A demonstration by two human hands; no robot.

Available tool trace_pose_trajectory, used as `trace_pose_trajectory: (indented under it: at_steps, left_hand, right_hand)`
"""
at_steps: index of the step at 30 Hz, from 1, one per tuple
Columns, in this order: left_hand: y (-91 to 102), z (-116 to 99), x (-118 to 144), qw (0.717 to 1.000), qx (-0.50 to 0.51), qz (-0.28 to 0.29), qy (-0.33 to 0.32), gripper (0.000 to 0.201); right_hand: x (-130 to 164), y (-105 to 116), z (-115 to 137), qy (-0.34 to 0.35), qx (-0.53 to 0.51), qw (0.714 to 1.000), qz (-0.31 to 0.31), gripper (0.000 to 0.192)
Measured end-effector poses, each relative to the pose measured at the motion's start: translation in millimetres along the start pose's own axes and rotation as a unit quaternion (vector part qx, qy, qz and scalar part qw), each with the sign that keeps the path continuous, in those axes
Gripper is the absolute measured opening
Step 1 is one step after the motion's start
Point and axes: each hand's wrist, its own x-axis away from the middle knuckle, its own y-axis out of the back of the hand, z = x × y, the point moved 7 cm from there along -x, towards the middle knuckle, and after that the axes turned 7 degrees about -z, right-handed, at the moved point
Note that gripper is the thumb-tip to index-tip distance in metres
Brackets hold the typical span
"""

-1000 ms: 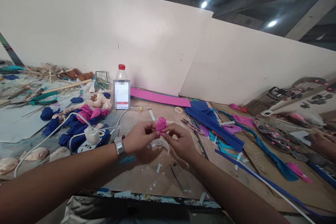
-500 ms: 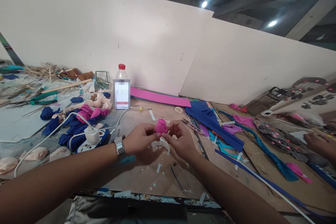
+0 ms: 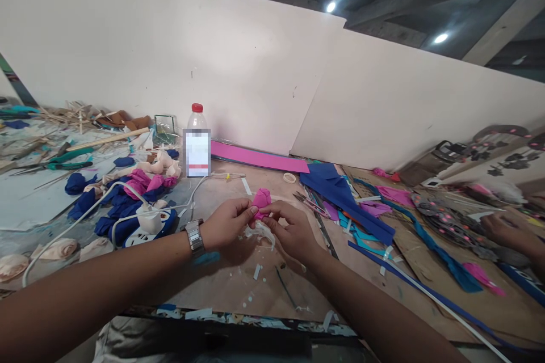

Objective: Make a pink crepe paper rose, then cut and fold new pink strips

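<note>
My left hand [image 3: 225,224] and my right hand [image 3: 287,227] meet over the middle of the wooden table [image 3: 230,289]. Between their fingertips they pinch a small rolled pink fabric rose [image 3: 261,199] by its lower end, held a little above the tabletop. A silver watch [image 3: 195,236] sits on my left wrist. A crumpled bit of clear plastic [image 3: 260,233] lies just under the fingers.
A red-capped plastic bottle [image 3: 197,142] stands behind the hands. Blue and pink fabric pieces with a white power strip [image 3: 147,221] lie to the left. Blue fabric [image 3: 340,195], scissors [image 3: 309,201] and strips lie to the right. Another person's hand [image 3: 504,229] works at far right.
The rose has turned slightly between my fingers and both hands shifted a little. The other person's hand at the far right has moved further left and up.
</note>
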Motion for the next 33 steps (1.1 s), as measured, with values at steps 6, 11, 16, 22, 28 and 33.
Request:
trace_pose_trajectory:
  at_steps: [6,11,16,22,28,33]
  left_hand:
    - [0.0,-2.3,2.5,1.000,-0.020,0.005,0.004,0.040]
    - [-0.1,-12.6,6.8,0.994,-0.095,0.012,-0.044,0.036]
    - [-0.9,-23.3,10.9,0.977,-0.194,0.012,-0.092,0.034]
    - [-2.4,-26.4,11.3,0.977,-0.186,0.027,-0.105,0.034]
    - [-2.8,-26.2,12.1,0.983,-0.153,0.027,-0.097,0.039]
    - [-4.1,-27.7,12.8,0.982,-0.163,0.039,-0.092,0.033]
  right_hand:
    - [-1.8,0.1,2.0,0.012,0.014,1.000,0.004,0.009]
    - [-0.1,-2.1,-3.0,-0.004,0.007,1.000,0.005,0.009]
    - [0.5,-0.4,-3.6,-0.018,0.019,1.000,-0.008,0.012]
    - [0.4,2.3,-4.2,-0.029,0.021,0.999,-0.023,0.010]
    - [-0.3,3.0,-5.0,-0.041,0.019,0.999,-0.027,0.010]
    - [0.8,2.4,-9.1,-0.059,-0.023,0.998,-0.028,0.013]
